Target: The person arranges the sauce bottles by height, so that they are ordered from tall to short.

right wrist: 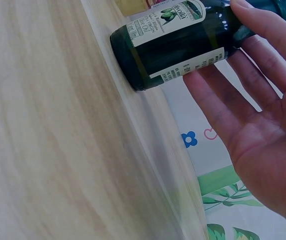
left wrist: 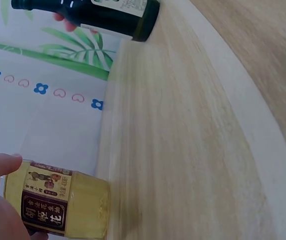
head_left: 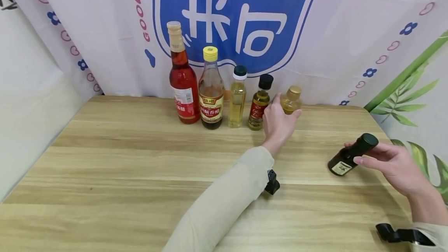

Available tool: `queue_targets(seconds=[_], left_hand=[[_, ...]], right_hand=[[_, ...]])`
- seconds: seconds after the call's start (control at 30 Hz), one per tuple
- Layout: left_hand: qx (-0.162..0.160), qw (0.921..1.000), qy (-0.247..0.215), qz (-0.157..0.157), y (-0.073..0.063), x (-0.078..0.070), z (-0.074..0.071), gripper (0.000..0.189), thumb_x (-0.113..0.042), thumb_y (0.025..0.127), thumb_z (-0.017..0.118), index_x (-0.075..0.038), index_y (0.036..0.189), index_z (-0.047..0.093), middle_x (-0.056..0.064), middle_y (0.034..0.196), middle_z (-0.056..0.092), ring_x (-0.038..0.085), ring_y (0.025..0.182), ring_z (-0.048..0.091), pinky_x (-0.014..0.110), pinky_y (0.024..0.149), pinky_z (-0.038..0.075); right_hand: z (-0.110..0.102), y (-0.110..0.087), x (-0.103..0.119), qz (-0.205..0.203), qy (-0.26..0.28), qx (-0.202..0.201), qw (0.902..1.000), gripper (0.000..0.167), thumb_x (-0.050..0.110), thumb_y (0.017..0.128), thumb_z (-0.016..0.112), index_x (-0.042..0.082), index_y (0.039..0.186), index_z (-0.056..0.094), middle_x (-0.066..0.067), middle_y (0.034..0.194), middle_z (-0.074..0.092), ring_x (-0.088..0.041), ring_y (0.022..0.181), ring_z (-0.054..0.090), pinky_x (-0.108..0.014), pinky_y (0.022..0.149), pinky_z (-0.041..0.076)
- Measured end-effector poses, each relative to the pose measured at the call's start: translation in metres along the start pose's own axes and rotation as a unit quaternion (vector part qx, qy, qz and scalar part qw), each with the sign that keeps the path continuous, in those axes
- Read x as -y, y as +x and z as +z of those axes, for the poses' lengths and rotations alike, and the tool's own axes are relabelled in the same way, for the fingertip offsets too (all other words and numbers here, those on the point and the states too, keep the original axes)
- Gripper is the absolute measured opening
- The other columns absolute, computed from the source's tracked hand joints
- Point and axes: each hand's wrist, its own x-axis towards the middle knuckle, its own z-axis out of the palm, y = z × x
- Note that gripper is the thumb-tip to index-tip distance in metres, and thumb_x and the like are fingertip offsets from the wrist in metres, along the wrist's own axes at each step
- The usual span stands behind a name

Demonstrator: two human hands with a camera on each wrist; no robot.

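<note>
My left hand point(head_left: 279, 123) grips a squat bottle of yellow oil point(head_left: 291, 99) around its upper body, thumb on one side and fingers on the other. Its gold cap shows above the hand, and its brown label point(left wrist: 45, 197) faces the left wrist camera. Over at the right of the table, my right hand point(head_left: 397, 162) holds a dark green olive oil bottle point(head_left: 351, 155) by its upper part, between thumb and fingers. This bottle leans to the right in the head view, its base close over the tabletop. Its white label point(right wrist: 167, 22) shows in the right wrist view.
Left of my left hand, several bottles stand in a row: a tall red one point(head_left: 183, 84), a yellow-capped vinegar bottle point(head_left: 211, 92), a slim oil bottle point(head_left: 237, 102) and a small black-capped olive oil bottle point(head_left: 258, 110). A printed curtain point(head_left: 336, 49) hangs behind the wooden table point(head_left: 133, 182).
</note>
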Motion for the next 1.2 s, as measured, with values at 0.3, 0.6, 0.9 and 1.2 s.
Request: queue_targets(seconds=[0.3, 0.6, 0.9, 1.2], left_hand=[[0.004, 0.9998, 0.018, 0.011, 0.010, 0.014, 0.013, 0.078, -0.042, 0.089, 0.086, -0.023, 0.156, 0.051, 0.002, 0.145, 0.069, 0.025, 0.124, 0.072, 0.041, 0.100, 0.062], [0.012, 0.9998, 0.015, 0.009, -0.002, 0.004, -0.001, 0.074, -0.038, 0.091, 0.086, -0.022, 0.154, 0.052, 0.002, 0.143, 0.070, 0.023, 0.125, 0.072, 0.039, 0.105, 0.060], [0.013, 0.9995, 0.020, 0.022, -0.001, 0.007, -0.001, 0.070, -0.038, 0.091, 0.086, -0.021, 0.151, 0.053, 0.002, 0.137, 0.073, 0.023, 0.119, 0.074, 0.037, 0.102, 0.061], [0.010, 0.9993, 0.027, 0.022, -0.001, 0.007, 0.000, 0.072, -0.039, 0.090, 0.086, -0.021, 0.152, 0.053, 0.003, 0.139, 0.073, 0.023, 0.121, 0.074, 0.038, 0.103, 0.061]], right_hand=[[-0.001, 0.002, -0.001, -0.004, 0.007, -0.006, 0.9999, 0.043, -0.023, 0.091, 0.064, -0.013, 0.132, 0.065, 0.003, 0.122, 0.081, -0.003, 0.115, 0.074, -0.011, 0.092, 0.056], [-0.002, 0.001, -0.002, -0.001, 0.022, -0.003, 0.9997, 0.044, -0.025, 0.091, 0.062, -0.013, 0.133, 0.064, 0.003, 0.122, 0.081, -0.003, 0.116, 0.074, -0.011, 0.092, 0.057], [-0.002, 0.001, -0.004, -0.001, 0.023, -0.002, 0.9997, 0.044, -0.025, 0.091, 0.062, -0.012, 0.134, 0.065, 0.003, 0.124, 0.080, -0.003, 0.117, 0.073, -0.011, 0.093, 0.056], [-0.003, 0.000, -0.003, 0.004, 0.005, -0.003, 1.0000, 0.044, -0.022, 0.092, 0.063, -0.012, 0.134, 0.064, 0.005, 0.124, 0.080, -0.002, 0.116, 0.073, -0.010, 0.093, 0.056]])
